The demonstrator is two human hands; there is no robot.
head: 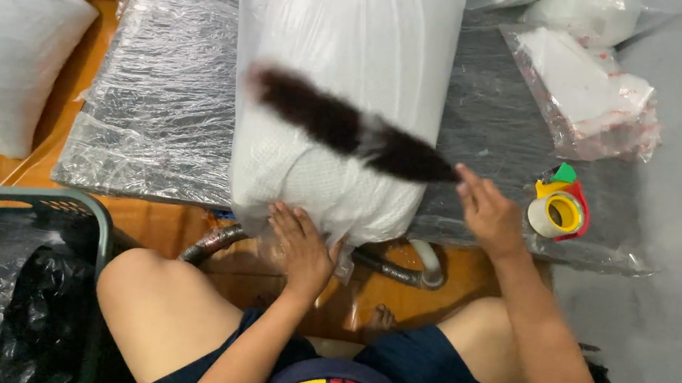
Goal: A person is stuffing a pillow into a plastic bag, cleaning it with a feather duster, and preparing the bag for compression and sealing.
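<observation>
Seen from the head camera, a seated person's left hand presses flat, fingers spread and gripping nothing, on the near end of a plastic-bagged white pillow lying on a film-covered board, while the right hand, loosely open and holding nothing, hovers at the pillow's right edge beside a tape dispenser. A blurred black-and-white furry tail sweeps across the pillow, and it could likely snag the loose plastic, shift the pillow toward the near edge, or nudge the dispenser off the board.
</observation>
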